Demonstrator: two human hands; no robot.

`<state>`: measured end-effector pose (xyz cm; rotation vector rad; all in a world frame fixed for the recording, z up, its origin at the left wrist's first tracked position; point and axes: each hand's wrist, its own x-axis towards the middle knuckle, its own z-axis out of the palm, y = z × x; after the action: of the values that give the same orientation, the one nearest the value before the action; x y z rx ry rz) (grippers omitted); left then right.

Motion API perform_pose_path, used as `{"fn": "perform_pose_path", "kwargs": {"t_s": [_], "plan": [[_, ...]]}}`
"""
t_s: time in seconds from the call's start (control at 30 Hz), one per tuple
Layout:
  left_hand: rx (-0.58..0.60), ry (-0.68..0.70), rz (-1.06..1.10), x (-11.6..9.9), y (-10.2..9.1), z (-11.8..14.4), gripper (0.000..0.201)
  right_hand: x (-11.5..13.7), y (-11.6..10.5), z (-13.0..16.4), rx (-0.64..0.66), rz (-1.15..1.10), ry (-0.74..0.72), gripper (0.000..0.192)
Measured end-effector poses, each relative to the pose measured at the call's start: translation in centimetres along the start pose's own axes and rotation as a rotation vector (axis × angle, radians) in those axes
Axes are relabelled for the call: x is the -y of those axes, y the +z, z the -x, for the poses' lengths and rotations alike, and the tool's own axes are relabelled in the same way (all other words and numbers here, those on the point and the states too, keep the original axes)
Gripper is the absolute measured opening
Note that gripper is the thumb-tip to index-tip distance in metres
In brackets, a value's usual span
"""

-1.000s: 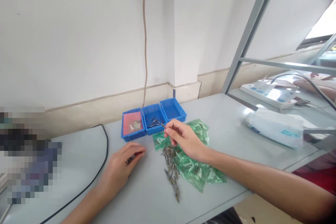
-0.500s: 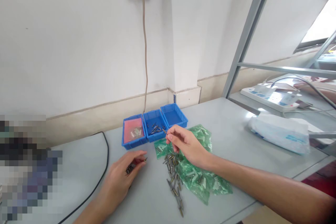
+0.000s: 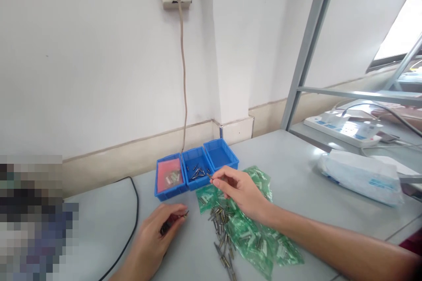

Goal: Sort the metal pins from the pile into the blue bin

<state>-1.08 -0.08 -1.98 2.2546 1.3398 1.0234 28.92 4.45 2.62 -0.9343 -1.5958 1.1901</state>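
My left hand [image 3: 157, 238] is curled above the grey tabletop, with the tip of a small dark metal pin [image 3: 186, 214] showing between thumb and fingertips. More dark pieces [image 3: 165, 227] sit partly hidden inside its palm. My right hand [image 3: 242, 191] pinches a small metal pin [image 3: 210, 176] by the front edge of the middle blue bin [image 3: 194, 156], where several similar pins lie. Below the right hand, a loose pile of metal pins [image 3: 221, 223] spreads beside green plastic bags [image 3: 252, 235] with more metal pieces inside.
Left of the middle bin, a blue bin [image 3: 156, 184] holds a pink sheet and a small clear bag. Another blue bin [image 3: 220, 154] stands to the right. A black cable [image 3: 136, 202] crosses the table. A white plastic package [image 3: 361, 178] and a power strip [image 3: 341, 131] lie at right, near a metal frame [image 3: 306, 48].
The camera view has tilted up, so everything sits lower in the picture. Both hands keep nearly the same pose and place over the table, each still holding its pin.
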Motion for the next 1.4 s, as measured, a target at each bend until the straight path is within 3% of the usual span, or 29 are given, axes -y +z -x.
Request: {"fn": "perform_pose_path", "kwargs": {"t_s": [0.47, 0.97, 1.4], "plan": [[-0.01, 0.084, 0.038, -1.0, -0.2, -0.5, 0.015, 0.3, -0.1, -0.2, -0.013, -0.048, 0.013, 0.029], [-0.007, 0.055, -0.002, -0.6, -0.3, -0.3, 0.017, 1.2, -0.1, -0.4, -0.012, -0.102, 0.041, 0.041], [-0.019, 0.094, -0.003, 0.1, 0.0, -0.3, 0.015, 0.3, -0.2, -0.7, -0.027, -0.121, 0.035, 0.037]]}}
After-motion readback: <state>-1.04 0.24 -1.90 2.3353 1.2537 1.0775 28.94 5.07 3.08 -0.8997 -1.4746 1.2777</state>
